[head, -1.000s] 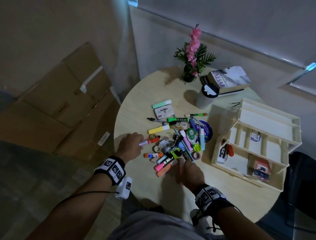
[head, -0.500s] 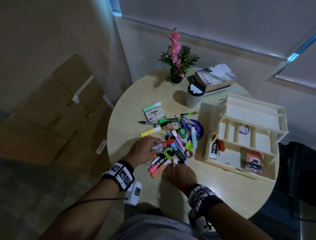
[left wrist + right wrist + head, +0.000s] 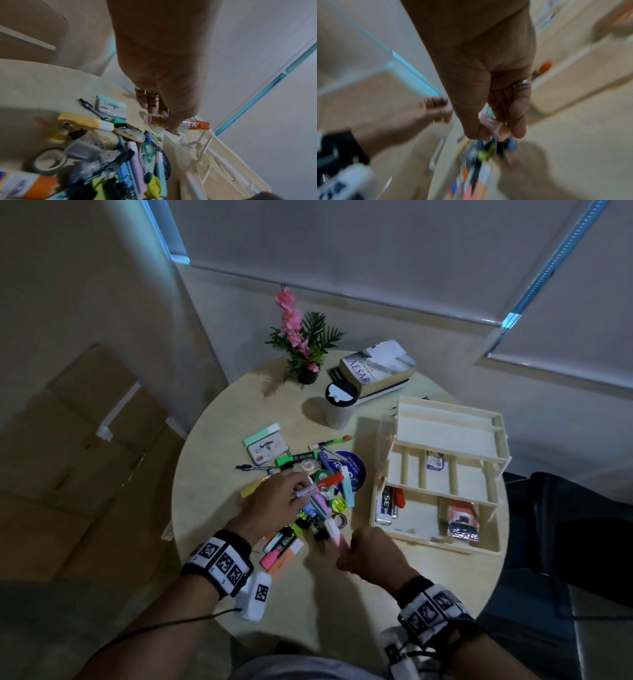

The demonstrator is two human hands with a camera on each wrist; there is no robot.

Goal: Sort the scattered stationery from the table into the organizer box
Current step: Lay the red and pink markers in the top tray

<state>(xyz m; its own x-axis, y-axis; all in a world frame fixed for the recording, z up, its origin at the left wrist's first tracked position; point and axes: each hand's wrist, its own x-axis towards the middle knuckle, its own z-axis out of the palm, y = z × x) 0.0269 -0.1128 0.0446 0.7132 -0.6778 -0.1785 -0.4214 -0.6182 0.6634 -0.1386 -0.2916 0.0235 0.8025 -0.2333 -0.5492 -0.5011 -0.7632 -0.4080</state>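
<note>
Left hand (image 3: 274,501) pinches red board marker (image 3: 320,486); right hand (image 3: 368,553) apparently pinches pink highlighter (image 3: 334,534); organizer box (image 3: 493,546) lies rightward.

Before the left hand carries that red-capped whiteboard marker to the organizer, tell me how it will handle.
The whiteboard marker is a straight, rigid barrel, so it probably won't flex in the left hand. Thumb and fingers alone lift it above the pile, which suggests it's light. Being round, it would likely roll if laid on the bare table; the organizer has dividers that should stop it.
</note>
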